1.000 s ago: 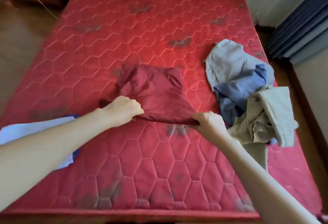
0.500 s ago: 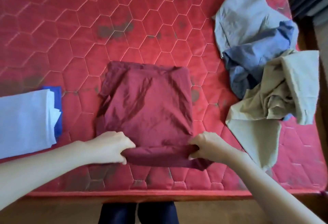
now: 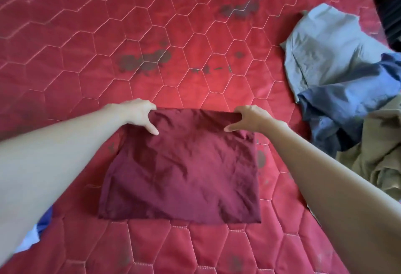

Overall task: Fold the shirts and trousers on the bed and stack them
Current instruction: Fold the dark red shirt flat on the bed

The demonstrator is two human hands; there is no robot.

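bed (image 3: 195,249): red quilted mattress | maroon garment (image 3: 182,173): folded rectangle lying flat near the front edge | left hand (image 3: 136,116), right hand (image 3: 251,118): fingers pinch its far corners | unfolded clothes (image 3: 338,74): heaped far right, well apart

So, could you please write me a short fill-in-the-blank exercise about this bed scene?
1. Both hands, the left hand and the right hand, pinch the ____ edge of the folded maroon cloth garment.
2. The quilted mattress is ____ in colour.
3. The crumpled pale grey garment lies to the ____ of the maroon one.

Missing words: far; red; right
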